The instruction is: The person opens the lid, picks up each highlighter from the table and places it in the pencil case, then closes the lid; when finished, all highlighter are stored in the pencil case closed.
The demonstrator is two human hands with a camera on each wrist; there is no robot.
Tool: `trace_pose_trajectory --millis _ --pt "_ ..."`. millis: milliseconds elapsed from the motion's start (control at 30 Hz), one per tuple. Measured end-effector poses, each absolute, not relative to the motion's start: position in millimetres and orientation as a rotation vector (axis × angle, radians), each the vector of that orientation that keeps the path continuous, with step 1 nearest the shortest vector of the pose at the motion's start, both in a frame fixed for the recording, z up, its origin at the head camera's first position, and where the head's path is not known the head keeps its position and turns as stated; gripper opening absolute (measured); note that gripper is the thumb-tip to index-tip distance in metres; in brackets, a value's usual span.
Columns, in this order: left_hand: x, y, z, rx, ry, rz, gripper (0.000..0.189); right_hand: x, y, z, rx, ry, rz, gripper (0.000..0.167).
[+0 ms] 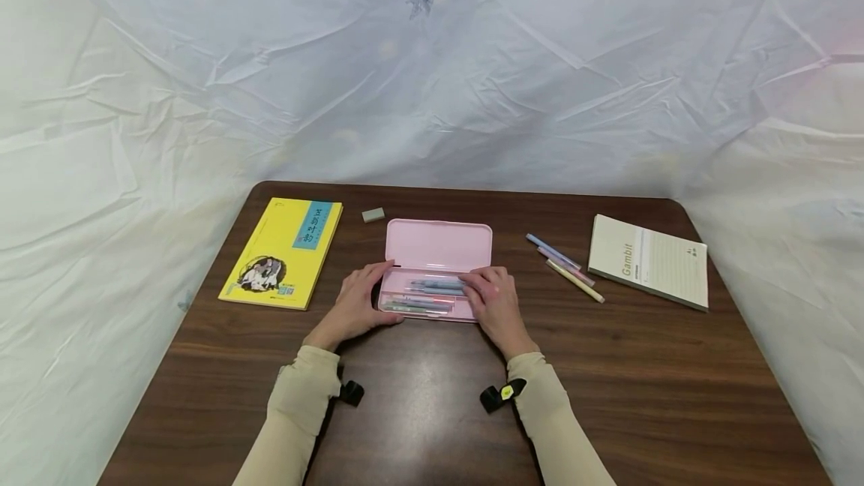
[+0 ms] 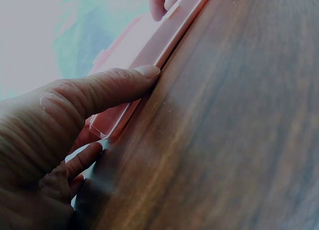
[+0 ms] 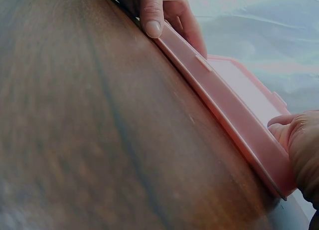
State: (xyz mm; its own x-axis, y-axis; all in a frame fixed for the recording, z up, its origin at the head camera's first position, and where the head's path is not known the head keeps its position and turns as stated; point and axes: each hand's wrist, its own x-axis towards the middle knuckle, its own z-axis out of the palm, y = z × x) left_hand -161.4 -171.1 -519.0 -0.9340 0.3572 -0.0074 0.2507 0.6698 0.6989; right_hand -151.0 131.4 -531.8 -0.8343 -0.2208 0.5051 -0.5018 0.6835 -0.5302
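Observation:
A pink pencil case [image 1: 439, 244] lies open on the table, its lid tipped back. Several pens [image 1: 420, 306] lie in its tray, in green, red and blue-grey tones. My left hand [image 1: 358, 298] grips the case's left end; in the left wrist view its thumb [image 2: 124, 85] presses along the front wall and other fingers reach round the end. At the right end, my right hand [image 1: 495, 302] reaches into the tray, fingertips bent at the ends of the blue-grey pens [image 1: 435, 286]. The right wrist view shows those fingers [image 3: 281, 127] over the case's rim, with their tips hidden inside.
To the left lies a yellow book [image 1: 283, 246], with a small grey eraser [image 1: 373, 214] behind the case. Several pens in blue, purple, pink and yellow, including a yellow one [image 1: 574, 280], lie right of the case. A Gambit notebook [image 1: 664, 261] is farther right. White sheeting [image 1: 432, 111] hangs behind the table.

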Motion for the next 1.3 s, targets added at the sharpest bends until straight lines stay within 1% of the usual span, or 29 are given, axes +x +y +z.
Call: trace_pose_trajectory --millis 267,367,533,667,833,1033,1167,1300 --pt "-161 -173 -518 0.491 2.744 1.116 0.104 -153 131 -534 0.528 -2.461 1.008 0.016" --pt "-161 -172 -519 0.491 2.743 1.115 0.104 -151 132 -534 0.465 -2.416 1.083 0.016" --pt "-161 -170 -519 0.505 2.731 1.116 0.103 -147 141 -533 0.319 -2.324 1.221 0.022" --pt "-161 -170 -519 0.517 2.723 1.124 0.103 -147 161 -534 0.223 -2.282 1.177 0.026" --pt "-160 -171 -517 0.51 2.735 1.128 0.104 -150 203 -538 0.125 -2.26 1.055 0.028" --pt "-160 -171 -516 0.495 2.726 1.115 0.104 -143 254 -538 -0.13 -2.288 0.901 0.032" --pt "-160 -171 -515 0.474 2.715 1.12 0.104 -137 270 -536 -0.265 -2.367 0.86 0.034" --pt "-160 -171 -515 0.478 2.716 1.121 0.104 -132 275 -533 -0.394 -2.394 0.887 0.037"
